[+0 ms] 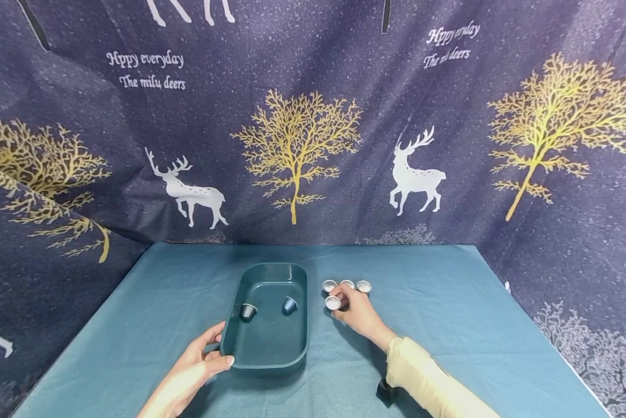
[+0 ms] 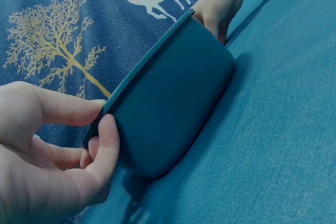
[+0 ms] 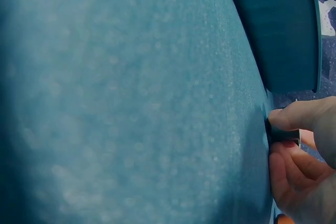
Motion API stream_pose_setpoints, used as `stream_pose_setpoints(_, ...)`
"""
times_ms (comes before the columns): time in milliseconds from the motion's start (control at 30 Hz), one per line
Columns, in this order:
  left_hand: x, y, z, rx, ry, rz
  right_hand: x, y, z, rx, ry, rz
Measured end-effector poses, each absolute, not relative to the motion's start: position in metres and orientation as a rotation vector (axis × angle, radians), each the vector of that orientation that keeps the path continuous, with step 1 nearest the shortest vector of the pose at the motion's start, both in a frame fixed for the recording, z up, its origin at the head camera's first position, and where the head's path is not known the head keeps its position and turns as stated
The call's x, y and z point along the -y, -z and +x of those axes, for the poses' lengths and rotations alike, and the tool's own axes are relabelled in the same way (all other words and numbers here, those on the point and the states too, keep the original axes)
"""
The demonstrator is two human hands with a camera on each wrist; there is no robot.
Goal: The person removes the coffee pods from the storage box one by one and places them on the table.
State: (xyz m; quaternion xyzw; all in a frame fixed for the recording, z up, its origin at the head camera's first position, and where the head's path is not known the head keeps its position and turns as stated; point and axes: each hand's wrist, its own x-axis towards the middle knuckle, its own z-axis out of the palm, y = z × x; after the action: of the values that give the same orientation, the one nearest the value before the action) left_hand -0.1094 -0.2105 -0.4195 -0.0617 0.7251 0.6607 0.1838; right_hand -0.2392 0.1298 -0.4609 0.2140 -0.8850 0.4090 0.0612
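Note:
A dark green tray (image 1: pixel 267 348) stands on the table; a grey coffee capsule (image 1: pixel 248 312) and a blue coffee capsule (image 1: pixel 289 306) lie tipped inside it. My left hand (image 1: pixel 198 363) grips the rim at the near left corner, thumb and fingertips pinching it in the left wrist view. To the right of the tray, my right hand (image 1: pixel 359 313) pinches a dark coffee capsule (image 3: pixel 286 136) by its sides, silver lid (image 1: pixel 333 303) up. Just behind those fingers stand a left capsule (image 1: pixel 329 285), a middle capsule (image 1: pixel 347 284) and a right capsule (image 1: pixel 364 286), all lid up.
A blue-green cloth (image 1: pixel 449 325) covers the table. Behind it hangs a dark blue curtain (image 1: pixel 323 69) printed with deer and trees. A small black object (image 1: pixel 385 393) shows beside the right sleeve. Something orange (image 3: pixel 284 219) peeks out under the right hand.

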Motion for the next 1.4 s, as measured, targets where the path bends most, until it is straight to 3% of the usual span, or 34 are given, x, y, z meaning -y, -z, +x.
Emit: stream_pose_setpoints(1400,0.2104,0.4203,-0.1095,-2.054,-1.857,-0.164,-0.1347,0.4612,-0.2362,2.689,-1.283,0.708)
